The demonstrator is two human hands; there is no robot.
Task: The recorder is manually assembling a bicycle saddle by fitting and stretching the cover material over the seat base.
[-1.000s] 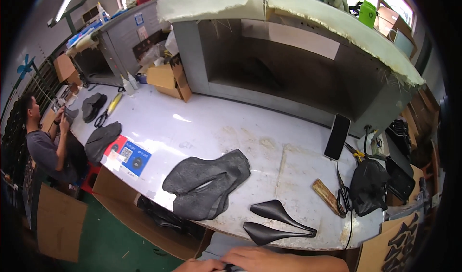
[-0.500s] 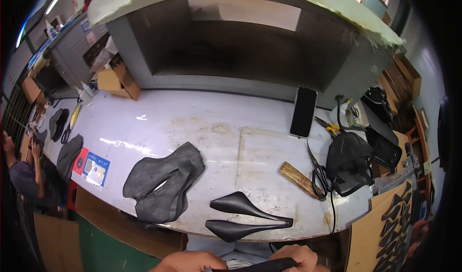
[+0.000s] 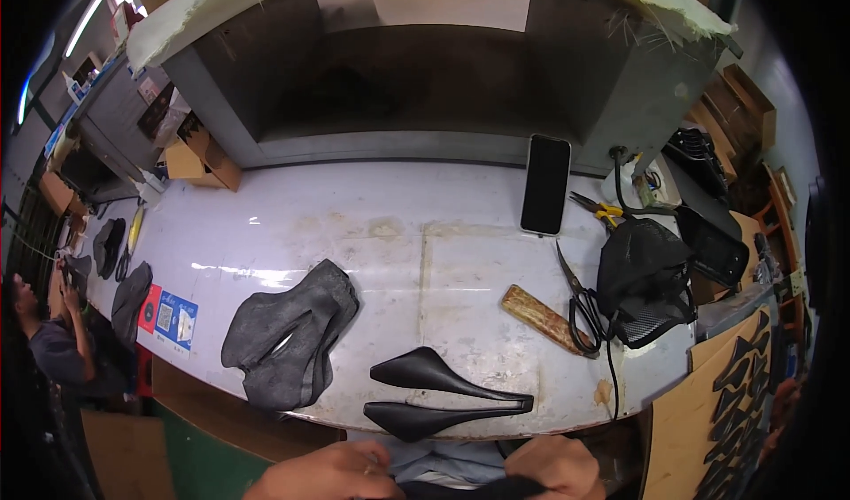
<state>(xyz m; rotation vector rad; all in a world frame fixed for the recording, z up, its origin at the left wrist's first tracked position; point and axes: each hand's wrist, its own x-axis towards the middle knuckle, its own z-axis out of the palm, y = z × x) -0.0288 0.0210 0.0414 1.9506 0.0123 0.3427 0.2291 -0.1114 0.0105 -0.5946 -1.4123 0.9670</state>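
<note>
At the bottom edge, my left hand (image 3: 332, 472) and my right hand (image 3: 556, 465) are both closed at the ends of a black piece (image 3: 469, 488). Most of that piece is cut off by the picture's edge, so its kind cannot be made out. Just beyond my hands, a black two-pronged bicycle saddle part (image 3: 425, 372) lies at the table's front edge, its prongs joined at the right. To its left sits a loose pile of dark grey saddle covers (image 3: 288, 336), with a slit showing the white table.
On the table (image 3: 354, 226)'s right lie a worn wooden strip (image 3: 544, 319), scissors (image 3: 584, 310), a black mesh cap (image 3: 646, 279), yellow-handled pliers (image 3: 600, 208) and a phone (image 3: 546, 186). A grey cabinet (image 3: 398, 146) stands behind. Black pieces cover a cardboard sheet (image 3: 677, 429). Another person (image 3: 57, 345) works far left.
The view has shifted slightly. My hands have come a little higher into view and apart, with the black piece still between them. The things on the table lie as before.
</note>
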